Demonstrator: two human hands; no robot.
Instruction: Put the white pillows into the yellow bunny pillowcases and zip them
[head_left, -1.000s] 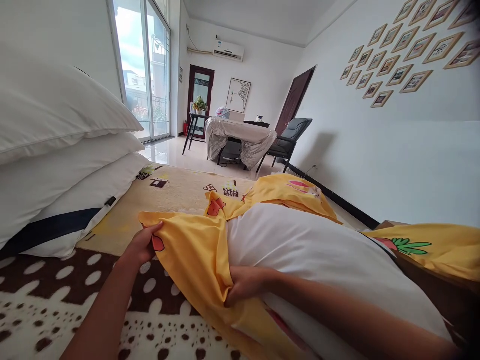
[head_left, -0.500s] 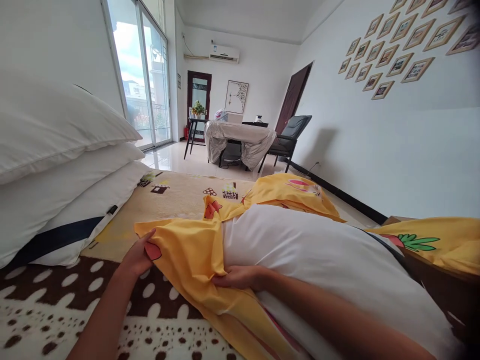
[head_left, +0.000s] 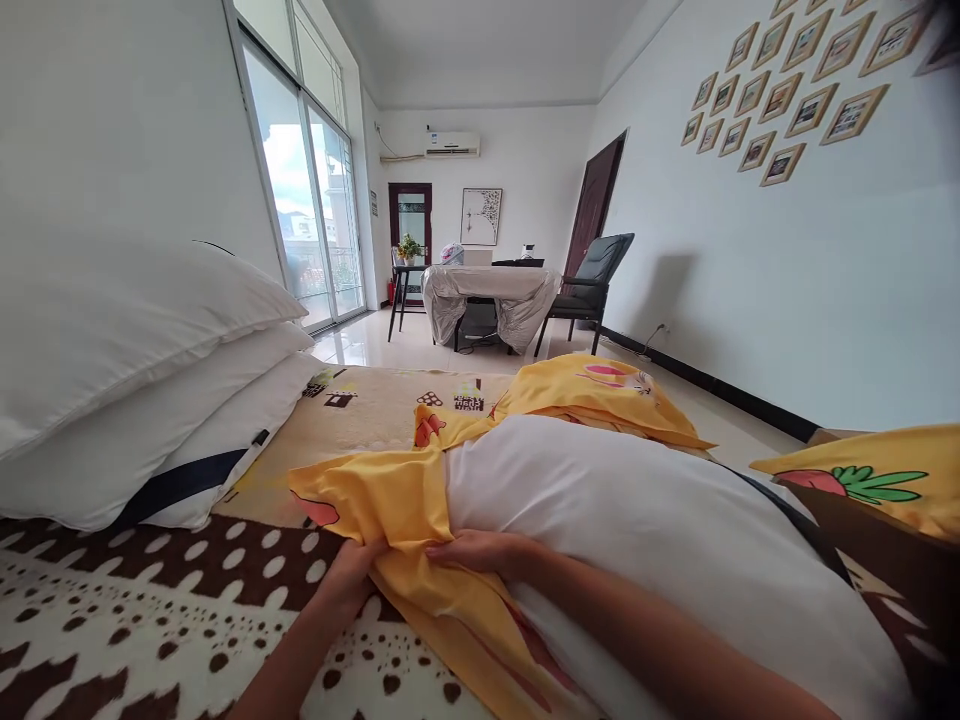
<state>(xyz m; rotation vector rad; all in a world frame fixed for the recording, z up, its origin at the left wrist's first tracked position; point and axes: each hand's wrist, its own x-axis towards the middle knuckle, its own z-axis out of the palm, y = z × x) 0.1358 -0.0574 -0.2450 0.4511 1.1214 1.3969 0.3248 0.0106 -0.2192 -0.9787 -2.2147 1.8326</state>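
Left hand (head_left: 352, 572) and right hand (head_left: 480, 551) both pinch the yellow printed fabric pillowcase (head_left: 390, 510) at the plump white pillow (head_left: 637, 530); best drawn evenly, both edges together.

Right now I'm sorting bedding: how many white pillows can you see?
4. Three are stacked at left: top pillow, middle pillow, bottom pillow. The fourth pillow lies under the hands, partly in the yellow case. Others may be hidden.

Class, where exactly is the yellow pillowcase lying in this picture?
In the head view the yellow pillowcase lies bunched at centre on the patterned blanket, against the white pillow, with the left hand and right hand gripping its near edge.
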